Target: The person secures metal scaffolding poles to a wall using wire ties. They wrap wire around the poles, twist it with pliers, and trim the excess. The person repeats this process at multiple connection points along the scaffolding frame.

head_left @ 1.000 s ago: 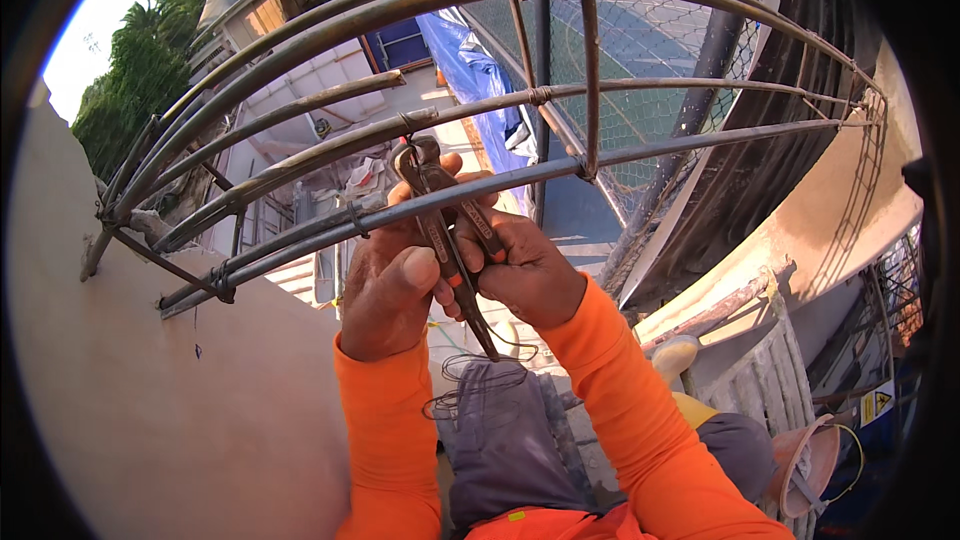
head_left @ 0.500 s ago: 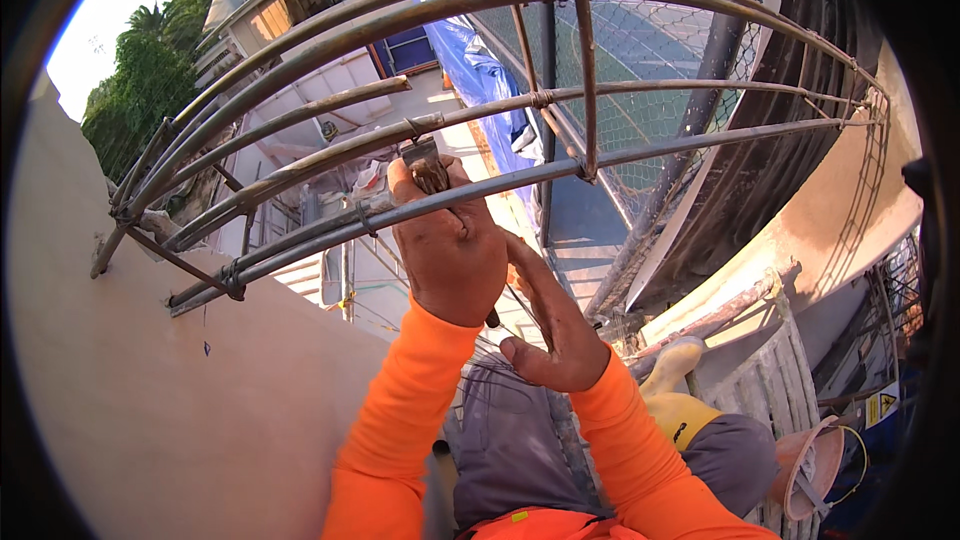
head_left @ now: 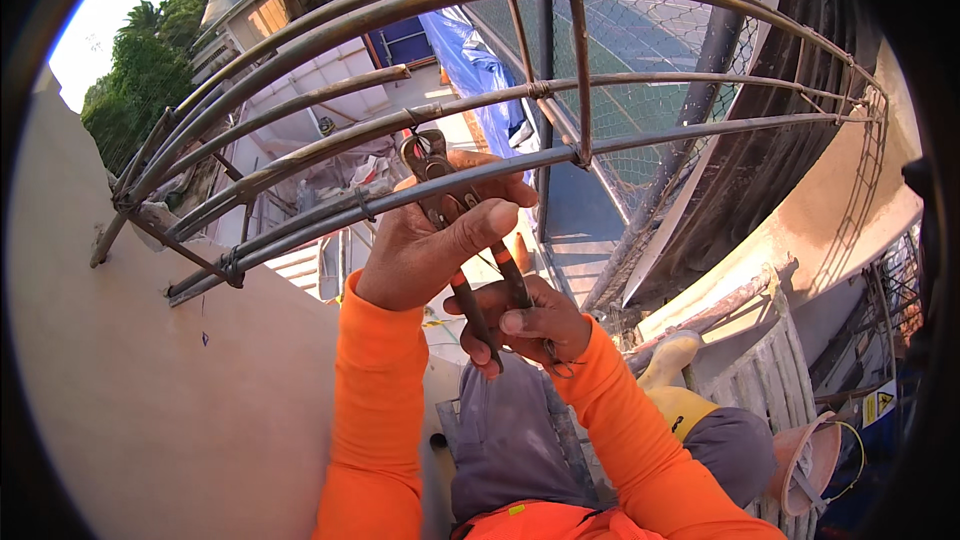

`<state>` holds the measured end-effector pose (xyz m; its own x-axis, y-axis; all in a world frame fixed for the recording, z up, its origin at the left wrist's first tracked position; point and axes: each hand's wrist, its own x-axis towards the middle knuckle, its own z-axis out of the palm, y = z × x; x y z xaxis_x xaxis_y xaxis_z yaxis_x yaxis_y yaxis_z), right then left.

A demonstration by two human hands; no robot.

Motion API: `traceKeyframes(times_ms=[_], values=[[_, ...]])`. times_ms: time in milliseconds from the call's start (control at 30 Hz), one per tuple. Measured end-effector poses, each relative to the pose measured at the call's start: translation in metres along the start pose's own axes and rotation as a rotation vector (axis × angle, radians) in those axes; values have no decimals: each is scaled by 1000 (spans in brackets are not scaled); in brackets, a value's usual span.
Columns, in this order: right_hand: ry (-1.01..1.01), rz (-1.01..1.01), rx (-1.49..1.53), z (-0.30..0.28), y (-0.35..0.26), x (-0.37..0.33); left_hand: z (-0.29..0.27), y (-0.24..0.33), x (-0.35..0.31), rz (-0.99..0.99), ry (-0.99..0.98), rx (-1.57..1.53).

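Observation:
A pair of pincers (head_left: 436,206) with dark handles and orange bands stands tilted between my hands, its jaws pointing up and away. My left hand (head_left: 425,250) is closed around it below the jaws, with the thumb laid across the front and the fingers partly hidden. My right hand (head_left: 545,318) grips the lower handles, which are spread apart. A thin loop of tie wire (head_left: 562,368) hangs by the right fingers. The nearest rebar (head_left: 520,168) passes in front of the tool and left hand. Wire ties (head_left: 366,204) bind the bars.
A curved rebar cage spans from the plastered wall (head_left: 200,400) at left to a curved pale surface (head_left: 850,210) at right. Below are a blue tarp (head_left: 468,70) and mesh fence. Another person's yellow boot (head_left: 678,412), slatted planks (head_left: 745,390) and a bucket (head_left: 808,455) lie at lower right.
The pincers have come into fuller view, handles now spread. My left hand has turned, its thumb swinging right; my right hand has gone from loose beside it to gripping the handles.

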<state>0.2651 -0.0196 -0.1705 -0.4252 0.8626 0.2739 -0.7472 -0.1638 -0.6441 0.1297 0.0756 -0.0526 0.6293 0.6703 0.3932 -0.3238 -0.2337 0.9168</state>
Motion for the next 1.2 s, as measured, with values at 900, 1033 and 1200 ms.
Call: traceKeyframes(times_ms=[900, 1033, 1200], values=[[845, -726, -1490, 48, 15, 33, -40, 11, 8, -93, -175, 144], [813, -658, -1537, 57, 1, 24, -12, -5, 6, 71, -17, 11], [822, -693, -2039, 71, 2, 14, 26, -23, 5, 174, 275, -61]])
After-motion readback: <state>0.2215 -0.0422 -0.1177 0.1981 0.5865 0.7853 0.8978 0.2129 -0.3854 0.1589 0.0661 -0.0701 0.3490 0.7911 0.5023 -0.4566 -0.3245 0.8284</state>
